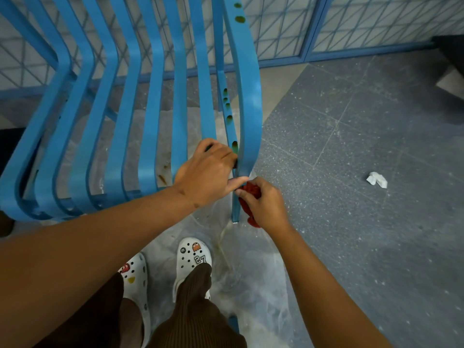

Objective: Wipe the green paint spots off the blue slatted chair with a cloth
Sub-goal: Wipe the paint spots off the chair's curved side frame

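Note:
The blue slatted chair (155, 101) fills the upper left of the head view. Several green paint spots (229, 106) run down an inner bar at its right side, and two more green spots (239, 19) sit near the top of the right frame. My left hand (206, 172) grips the front right corner of the seat, fingers curled over the frame. My right hand (263, 202) holds a bunched red cloth (251, 192) against the chair's front right leg (236, 209), just below the corner.
A clear plastic sheet (251, 285) lies on the grey speckled floor under the chair. A crumpled white tissue (376, 179) lies on the floor to the right. My feet in white clogs (193, 257) stand just before the chair. A blue mesh fence (326, 26) stands behind.

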A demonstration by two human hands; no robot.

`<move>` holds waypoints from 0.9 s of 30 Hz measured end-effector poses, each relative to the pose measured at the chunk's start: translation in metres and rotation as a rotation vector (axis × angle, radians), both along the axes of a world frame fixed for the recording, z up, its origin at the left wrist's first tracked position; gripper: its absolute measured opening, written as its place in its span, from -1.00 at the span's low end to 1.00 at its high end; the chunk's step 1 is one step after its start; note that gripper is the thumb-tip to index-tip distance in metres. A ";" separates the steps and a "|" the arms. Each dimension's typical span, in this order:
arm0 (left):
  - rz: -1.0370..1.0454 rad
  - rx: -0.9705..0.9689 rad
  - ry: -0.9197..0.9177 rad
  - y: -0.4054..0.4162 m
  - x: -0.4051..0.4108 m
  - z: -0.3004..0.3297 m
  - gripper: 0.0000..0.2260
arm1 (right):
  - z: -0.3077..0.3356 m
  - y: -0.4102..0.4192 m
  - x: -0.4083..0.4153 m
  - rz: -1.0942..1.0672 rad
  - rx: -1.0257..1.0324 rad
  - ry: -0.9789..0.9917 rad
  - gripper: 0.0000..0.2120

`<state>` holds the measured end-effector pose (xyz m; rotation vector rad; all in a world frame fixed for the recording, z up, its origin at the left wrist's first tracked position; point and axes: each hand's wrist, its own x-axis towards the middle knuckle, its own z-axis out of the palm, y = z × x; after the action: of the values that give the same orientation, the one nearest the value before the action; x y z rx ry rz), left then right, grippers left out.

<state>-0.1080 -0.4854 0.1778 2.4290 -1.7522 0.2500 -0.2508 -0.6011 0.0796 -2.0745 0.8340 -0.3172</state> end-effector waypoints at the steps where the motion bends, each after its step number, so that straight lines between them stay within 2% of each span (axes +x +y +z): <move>1: 0.002 0.006 -0.006 0.000 0.001 0.000 -0.45 | 0.004 -0.001 0.000 0.001 -0.015 -0.020 -0.75; 4: 0.005 0.009 -0.004 0.001 0.000 -0.001 -0.45 | -0.002 0.000 0.000 0.005 -0.022 -0.008 -0.73; 10: 0.011 0.008 -0.024 0.002 0.001 -0.001 -0.47 | -0.051 0.012 0.006 -0.014 0.094 0.163 -0.72; 14: 0.013 0.029 -0.014 0.002 -0.001 0.002 -0.44 | -0.065 0.010 0.007 0.023 0.094 0.285 -0.75; 23: 0.022 0.006 -0.045 0.001 0.000 -0.001 -0.48 | -0.014 -0.006 0.005 0.074 -0.050 0.203 -0.71; 27: 0.027 0.022 -0.052 0.000 -0.001 -0.001 -0.47 | -0.020 -0.005 0.006 0.065 -0.057 0.213 -0.71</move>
<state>-0.1094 -0.4854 0.1771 2.4849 -1.7534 0.3008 -0.2444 -0.6061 0.0600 -2.2109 0.8893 -0.0863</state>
